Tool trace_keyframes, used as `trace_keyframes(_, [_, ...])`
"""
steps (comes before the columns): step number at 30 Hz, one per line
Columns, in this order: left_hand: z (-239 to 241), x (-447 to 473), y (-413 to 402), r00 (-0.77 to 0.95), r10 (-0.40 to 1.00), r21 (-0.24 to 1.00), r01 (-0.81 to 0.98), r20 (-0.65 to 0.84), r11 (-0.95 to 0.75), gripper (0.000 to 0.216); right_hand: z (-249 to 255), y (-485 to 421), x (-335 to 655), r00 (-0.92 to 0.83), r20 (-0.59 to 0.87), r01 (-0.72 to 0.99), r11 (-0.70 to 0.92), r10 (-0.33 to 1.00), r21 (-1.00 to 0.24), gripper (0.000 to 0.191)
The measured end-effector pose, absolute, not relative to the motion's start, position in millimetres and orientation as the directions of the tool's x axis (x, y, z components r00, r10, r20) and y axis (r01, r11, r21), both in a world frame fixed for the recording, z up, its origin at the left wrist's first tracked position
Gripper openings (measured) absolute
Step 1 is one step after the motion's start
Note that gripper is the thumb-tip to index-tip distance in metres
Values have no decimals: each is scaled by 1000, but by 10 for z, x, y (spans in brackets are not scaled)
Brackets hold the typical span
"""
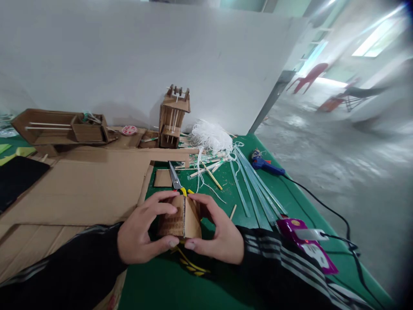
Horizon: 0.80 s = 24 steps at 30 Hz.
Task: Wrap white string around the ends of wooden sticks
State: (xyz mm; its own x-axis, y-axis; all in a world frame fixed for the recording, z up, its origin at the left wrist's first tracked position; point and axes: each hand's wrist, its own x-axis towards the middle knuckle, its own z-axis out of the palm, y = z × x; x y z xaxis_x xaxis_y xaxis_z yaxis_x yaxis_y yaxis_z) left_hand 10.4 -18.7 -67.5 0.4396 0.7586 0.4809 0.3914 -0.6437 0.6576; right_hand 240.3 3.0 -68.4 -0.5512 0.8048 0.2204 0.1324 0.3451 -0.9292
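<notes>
Fingers (pixel 160 209) gripping cardboard piece (pixel 180 221), purple packet (pixel 291 226) unreadable

Scissors (pixel 176 178) behind cardboard piece (pixel 180 221), glue gun (pixel 266 165) to the right

White wall (pixel 129 56), grey floor (pixel 338 163)

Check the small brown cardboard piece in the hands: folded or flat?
Folded: the small brown cardboard piece shows two faces meeting at a raised ridge.
</notes>
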Motion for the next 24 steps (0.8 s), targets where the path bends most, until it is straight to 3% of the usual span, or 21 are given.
trace_keyframes(6, [-703,85,-159,472,725,612,398,502,-683,41,-703,34,2413,-556,221,112,336,801,-935,75])
trace_keyframes(24, [-686,93,-142,496,716,625,371,492,-687,37,-745,49,2414,-554,228,104,338,801,-935,75])
